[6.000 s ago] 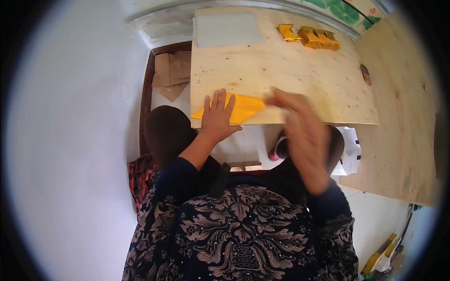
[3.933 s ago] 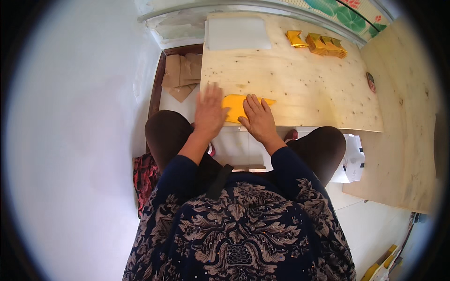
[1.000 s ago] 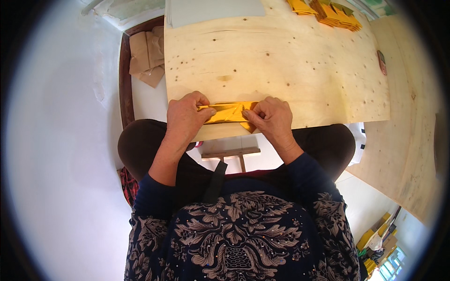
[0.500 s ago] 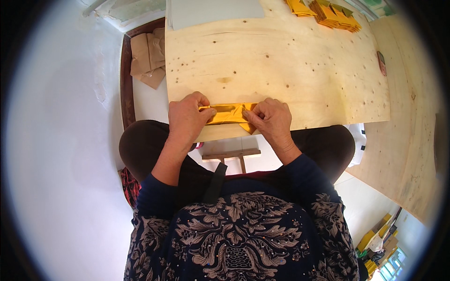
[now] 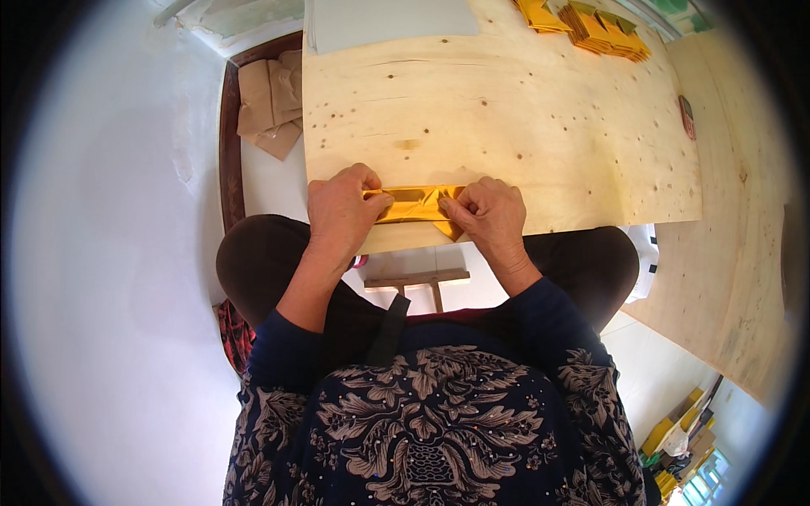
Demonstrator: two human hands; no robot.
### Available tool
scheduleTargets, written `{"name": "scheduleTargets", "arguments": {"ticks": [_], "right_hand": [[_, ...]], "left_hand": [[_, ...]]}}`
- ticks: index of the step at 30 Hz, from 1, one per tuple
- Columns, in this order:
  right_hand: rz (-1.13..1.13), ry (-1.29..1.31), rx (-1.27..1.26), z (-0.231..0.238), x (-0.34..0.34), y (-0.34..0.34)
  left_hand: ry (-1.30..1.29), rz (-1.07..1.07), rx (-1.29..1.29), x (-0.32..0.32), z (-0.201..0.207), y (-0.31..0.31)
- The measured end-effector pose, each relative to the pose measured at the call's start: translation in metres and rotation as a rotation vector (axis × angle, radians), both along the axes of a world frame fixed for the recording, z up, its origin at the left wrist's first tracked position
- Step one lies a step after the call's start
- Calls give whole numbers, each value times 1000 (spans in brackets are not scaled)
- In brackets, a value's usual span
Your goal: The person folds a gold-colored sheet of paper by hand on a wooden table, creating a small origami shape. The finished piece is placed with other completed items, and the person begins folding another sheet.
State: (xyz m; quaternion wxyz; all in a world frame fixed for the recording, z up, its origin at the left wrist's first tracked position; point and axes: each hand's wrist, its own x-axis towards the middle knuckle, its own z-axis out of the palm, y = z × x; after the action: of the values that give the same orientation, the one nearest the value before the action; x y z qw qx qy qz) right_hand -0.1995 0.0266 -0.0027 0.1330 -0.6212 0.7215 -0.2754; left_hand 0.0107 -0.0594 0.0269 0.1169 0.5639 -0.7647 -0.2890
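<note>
Both hands stay pinching the gold foil strip (image 5: 419,204) on the plywood board (image 5: 506,110)

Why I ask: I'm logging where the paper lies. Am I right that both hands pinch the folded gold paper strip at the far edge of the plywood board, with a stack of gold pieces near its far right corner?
Not quite. The head view shows the left hand and right hand pinching the folded gold paper strip at the near edge of the plywood board, not the far one. The stack of gold pieces does lie near its far right corner.

Both hands (image 5: 342,211) cover the gold paper's (image 5: 418,204) ends
</note>
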Motion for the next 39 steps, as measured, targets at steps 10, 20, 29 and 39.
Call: {"name": "scheduleTargets", "arguments": {"ticks": [10,20,29,39], "right_hand": [[1,12,-29,0,1,0],[2,88,-71,1,4,0],[-26,86,-109,-6,4,4],[35,211,-428,-3,17,25]], "left_hand": [[-5,76,150,0,0,0],[-25,-430,-431,-4,-18,15],[-188,-409,-505,-15,-7,63],[-416,-383,-555,-21,-18,91]]}}
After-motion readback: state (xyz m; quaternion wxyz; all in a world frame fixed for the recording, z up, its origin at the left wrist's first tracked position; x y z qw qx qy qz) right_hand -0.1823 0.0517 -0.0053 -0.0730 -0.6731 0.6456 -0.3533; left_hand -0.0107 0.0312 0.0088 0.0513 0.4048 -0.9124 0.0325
